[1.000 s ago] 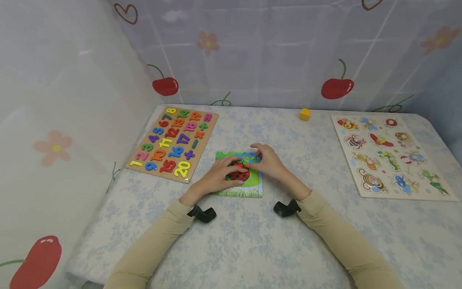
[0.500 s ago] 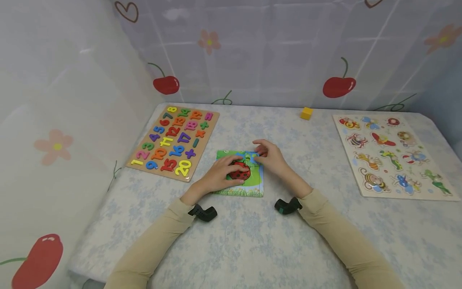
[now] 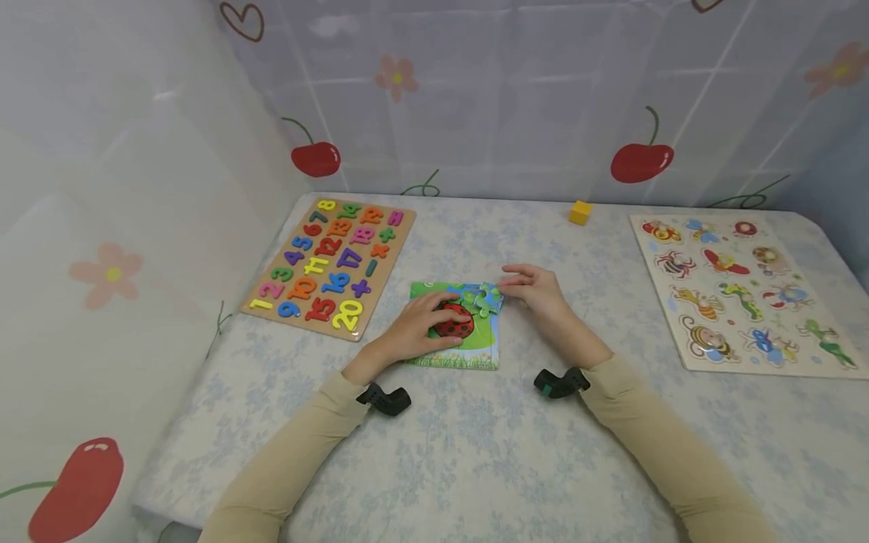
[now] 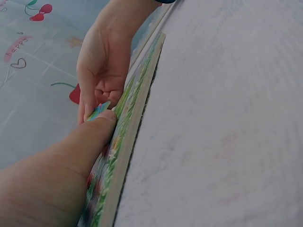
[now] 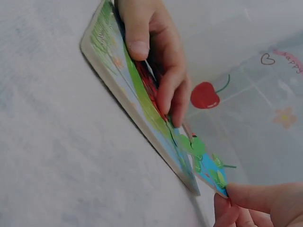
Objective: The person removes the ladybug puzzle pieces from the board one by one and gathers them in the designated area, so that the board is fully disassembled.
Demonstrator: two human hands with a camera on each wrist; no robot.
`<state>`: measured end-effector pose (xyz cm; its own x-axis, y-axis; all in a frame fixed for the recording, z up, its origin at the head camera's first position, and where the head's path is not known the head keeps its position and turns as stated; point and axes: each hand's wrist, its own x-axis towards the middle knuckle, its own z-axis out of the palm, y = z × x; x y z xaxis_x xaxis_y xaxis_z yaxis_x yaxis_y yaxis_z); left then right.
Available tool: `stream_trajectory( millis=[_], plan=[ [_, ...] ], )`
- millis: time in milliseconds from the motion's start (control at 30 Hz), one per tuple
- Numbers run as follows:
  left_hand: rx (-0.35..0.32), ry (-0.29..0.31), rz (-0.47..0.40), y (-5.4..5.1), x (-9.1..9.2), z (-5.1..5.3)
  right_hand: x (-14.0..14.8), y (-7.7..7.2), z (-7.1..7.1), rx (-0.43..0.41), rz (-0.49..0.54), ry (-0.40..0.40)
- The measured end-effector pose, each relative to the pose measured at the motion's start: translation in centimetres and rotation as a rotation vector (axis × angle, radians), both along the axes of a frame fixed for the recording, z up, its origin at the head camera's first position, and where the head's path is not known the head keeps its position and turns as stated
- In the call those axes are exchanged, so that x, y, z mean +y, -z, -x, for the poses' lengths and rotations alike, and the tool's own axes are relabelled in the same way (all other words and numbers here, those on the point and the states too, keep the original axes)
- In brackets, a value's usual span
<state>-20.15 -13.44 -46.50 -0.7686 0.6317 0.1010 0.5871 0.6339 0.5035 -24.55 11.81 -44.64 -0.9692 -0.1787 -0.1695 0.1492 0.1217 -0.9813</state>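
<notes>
A small ladybug puzzle board (image 3: 475, 358) with a grass border lies flat on the table. My left hand (image 3: 416, 328) rests on it from the left, fingers spread over the red ladybug (image 3: 458, 323). At the board's far right corner my right hand (image 3: 539, 296) pinches a blue and green puzzle piece (image 3: 490, 300) by its outer edge. In the right wrist view this piece (image 5: 210, 171) is tilted and raised above the board (image 5: 142, 111), thumb and fingers at its edge. The left wrist view shows the piece (image 4: 98, 111) partly behind my left thumb.
A wooden board (image 3: 366, 324) of coloured numbers lies at the left. On the right is a pale board (image 3: 692, 354) with insect pictures. A yellow block (image 3: 580, 213) sits near the table's far edge, before a printed curtain (image 3: 502, 98).
My right hand has moved right, and the blue and green piece in its fingers has shifted and tilted up at the board's corner. My left hand has stayed on the ladybug.
</notes>
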Motion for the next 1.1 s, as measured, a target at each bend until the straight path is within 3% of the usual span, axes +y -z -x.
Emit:
stream_trajectory(
  millis=[167,600,967,1100],
  plan=[
    [-0.001,0.000,-0.005,0.2,0.1,0.0,2.8,-0.5,0.3,-0.059,0.015,-0.008],
    [0.022,0.004,-0.028,0.3,0.0,0.0,14.1,-1.8,-0.3,-0.037,-0.265,-0.073],
    [0.021,0.006,-0.022,0.3,-0.1,0.0,16.5,-1.9,-0.2,0.034,-0.439,-0.028],
    [0.024,0.006,-0.018,0.4,0.0,0.0,16.7,-1.9,-0.3,0.031,-0.439,0.005]
  ],
)
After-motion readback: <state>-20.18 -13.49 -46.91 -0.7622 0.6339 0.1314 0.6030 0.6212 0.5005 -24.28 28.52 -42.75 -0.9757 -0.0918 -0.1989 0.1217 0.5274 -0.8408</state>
